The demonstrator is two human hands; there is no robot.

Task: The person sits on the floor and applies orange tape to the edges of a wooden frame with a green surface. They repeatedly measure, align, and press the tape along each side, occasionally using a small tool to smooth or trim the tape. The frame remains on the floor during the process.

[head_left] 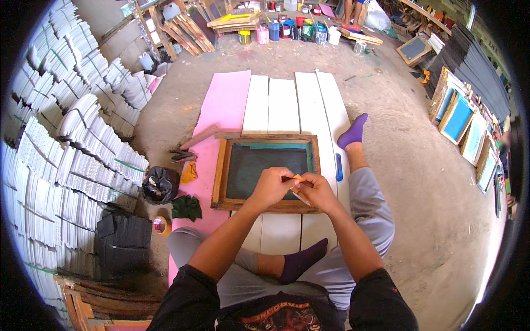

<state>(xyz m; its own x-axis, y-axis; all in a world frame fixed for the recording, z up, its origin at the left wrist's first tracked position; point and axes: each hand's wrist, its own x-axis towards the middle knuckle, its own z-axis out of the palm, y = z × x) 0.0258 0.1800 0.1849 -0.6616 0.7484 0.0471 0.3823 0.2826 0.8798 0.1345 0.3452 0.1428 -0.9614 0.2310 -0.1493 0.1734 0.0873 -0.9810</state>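
Observation:
A small orange piece (298, 177), tape or paper by its look, is pinched between the fingertips of my left hand (271, 186) and my right hand (318, 193). Something pale and curved (301, 197) shows beneath my right fingers; its kind is unclear. Both hands are held over the near part of a wooden-framed printing screen (220, 171), whose dark mesh (251, 172) has a teal band along its far edge. The screen lies flat on white boards (282, 105) and partly on a pink sheet (226, 96).
Right of the screen lies a blue cutter (339, 166). To the left are an orange cloth (189, 173), a dark green cloth (186, 207), a black bag (160, 185) and a tape roll (160, 225). White stacks (83, 165) line the left; several screens (457, 118) lean at right.

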